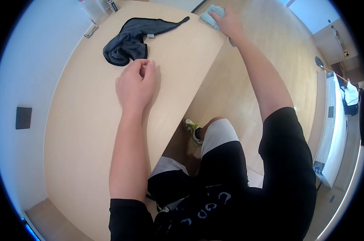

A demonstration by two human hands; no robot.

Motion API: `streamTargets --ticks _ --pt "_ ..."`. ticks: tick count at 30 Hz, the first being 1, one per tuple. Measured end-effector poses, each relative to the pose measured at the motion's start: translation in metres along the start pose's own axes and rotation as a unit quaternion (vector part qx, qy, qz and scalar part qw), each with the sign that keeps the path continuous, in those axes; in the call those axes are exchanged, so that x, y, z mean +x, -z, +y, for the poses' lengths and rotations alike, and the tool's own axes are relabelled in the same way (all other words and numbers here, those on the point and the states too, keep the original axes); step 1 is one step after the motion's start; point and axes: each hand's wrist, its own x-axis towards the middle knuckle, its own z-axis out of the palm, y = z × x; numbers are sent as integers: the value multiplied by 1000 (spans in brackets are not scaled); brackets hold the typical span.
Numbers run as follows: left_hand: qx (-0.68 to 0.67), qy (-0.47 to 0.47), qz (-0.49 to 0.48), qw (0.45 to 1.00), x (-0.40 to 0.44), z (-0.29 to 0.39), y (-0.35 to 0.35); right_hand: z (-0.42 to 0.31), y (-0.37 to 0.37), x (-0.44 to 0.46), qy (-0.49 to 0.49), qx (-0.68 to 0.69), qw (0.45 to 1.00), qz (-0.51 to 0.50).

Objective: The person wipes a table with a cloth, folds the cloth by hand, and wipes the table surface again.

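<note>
Pale cloth [210,16]: at the far right corner of the surface [182,64]; looks light, soft and limp.
Right hand [231,25]: grip closed on the pale cloth.
Hold: flat under the palm or by a bunched fold (a single edge would probably sag).
Left hand [135,86]: grip loosely curled, nothing visible inside, just beside the dark cloth [127,40].
Dark cloth: lies rumpled, probably soft too.
Right edge: drops to the floor [220,86], with open room beyond.
Left side: bounded by the wall [29,72].

Crumpled pale-blue cloth [210,18] on table [81,152]
</note>
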Motion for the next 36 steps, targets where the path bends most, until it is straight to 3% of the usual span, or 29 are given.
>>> streamTargets --ticks 2,8,14,17,20,23,26,29,32,36 --pt "3 3 1 1000 0 -1 -1 6 -2 9 3 24 999 -42" --pt "4 10 0 1000 1 2 1 3 6 9 -11 15 1000 -24" --pt "4 7 0 1000 0 1 2 45 25 -6 -117 58 985 115" --pt "13 8 -4 1000 1 0 1 71 40 -16 -154 306 929 143" --pt "19 6 -5 1000 -2 2 2 47 60 -37 -140 346 915 152" --pt "21 -4 -12 1000 -1 1 2 37 36 -34 -50 125 971 200" --pt "15 1 -18 1000 0 1 4 9 14 -51 10 57 996 69" --pt "10 2 -22 1000 0 -1 3 -1 26 -45 -20 24 999 17" --pt "17 7 -27 999 -1 1 3 -5 37 -38 -5 -42 999 -27" --pt "39 -1 -25 999 1 2 2 -6 33 -24 0 -84 996 -10"
